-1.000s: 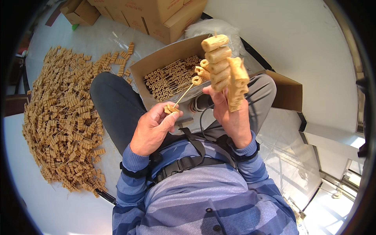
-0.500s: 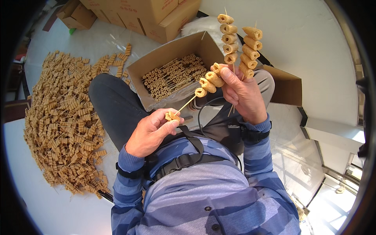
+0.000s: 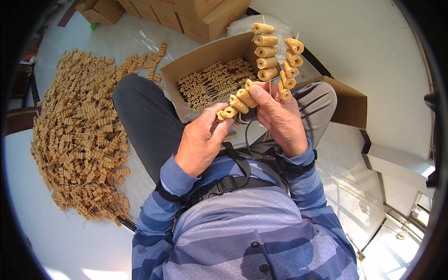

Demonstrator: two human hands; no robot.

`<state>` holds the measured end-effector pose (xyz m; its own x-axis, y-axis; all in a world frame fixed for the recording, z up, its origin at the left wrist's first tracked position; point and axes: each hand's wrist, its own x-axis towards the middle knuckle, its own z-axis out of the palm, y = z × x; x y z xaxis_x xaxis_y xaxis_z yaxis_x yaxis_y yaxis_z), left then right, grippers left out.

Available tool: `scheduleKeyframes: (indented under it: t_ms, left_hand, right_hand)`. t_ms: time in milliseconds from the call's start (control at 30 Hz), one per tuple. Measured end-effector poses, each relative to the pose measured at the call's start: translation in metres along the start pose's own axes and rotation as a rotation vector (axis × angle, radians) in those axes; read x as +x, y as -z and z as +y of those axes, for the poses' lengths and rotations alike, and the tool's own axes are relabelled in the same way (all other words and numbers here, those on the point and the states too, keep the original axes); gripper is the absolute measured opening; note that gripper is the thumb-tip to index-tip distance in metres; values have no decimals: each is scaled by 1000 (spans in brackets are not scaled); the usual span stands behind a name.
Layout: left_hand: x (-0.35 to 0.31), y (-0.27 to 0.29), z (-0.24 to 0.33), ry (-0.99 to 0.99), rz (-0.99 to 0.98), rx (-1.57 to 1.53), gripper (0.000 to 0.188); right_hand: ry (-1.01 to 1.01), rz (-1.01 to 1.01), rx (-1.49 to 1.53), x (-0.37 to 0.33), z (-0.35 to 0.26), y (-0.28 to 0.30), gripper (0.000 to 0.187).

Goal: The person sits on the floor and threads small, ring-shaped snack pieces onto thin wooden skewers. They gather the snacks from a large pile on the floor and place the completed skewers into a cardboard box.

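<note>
Three skewers (image 3: pixel 266 52) near one open carton's (image 3: pixel 219 52) right edge — right hand (image 3: pixel 282 116) grasps all; left hand (image 3: pixel 201 140) pinches one's end roll (image 3: pixel 220 115). Two knees (image 3: pixel 135 91) flank the carton — a gap parts it from the torso (image 3: pixel 233 205).

Pale floor (image 3: pixel 121 39), prob. sheeted, hard to tell w/ glare. On it: big heap of skewered tan rolls (image 3: pixel 84 140) at 9 o'clock; open ctn w/ more skewers (image 3: pixel 200 62) approx. 12; stacked ctns (image 3: pixel 186 18) btwn 11 & 12; small ctn (image 3: pixel 100 11) btwn 10 & 11; side ctn (image 3: pixel 347 107) btwn 2 & 3.
</note>
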<state>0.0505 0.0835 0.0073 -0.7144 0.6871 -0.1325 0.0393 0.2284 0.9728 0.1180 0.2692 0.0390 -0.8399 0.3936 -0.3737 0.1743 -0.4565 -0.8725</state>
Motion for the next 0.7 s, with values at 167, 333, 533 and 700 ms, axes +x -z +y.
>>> scheduleKeyframes:
  t_ms: [167,333,533,700]
  left_hand:
    - [3,3,9,91,-4,-25,36]
    - [4,4,14,162,-17,-76,36]
    - [8,6,1,222,-121,-264,41]
    - [10,9,-13,270,-227,-464,42]
  right_hand:
    - [2,5,37,2,6,-3,32]
    - [12,-7,27,2,9,-3,32]
    - [-36,-24,1,8,13,0,30]
    - [-93,-68,-17,9,15,-3,28]
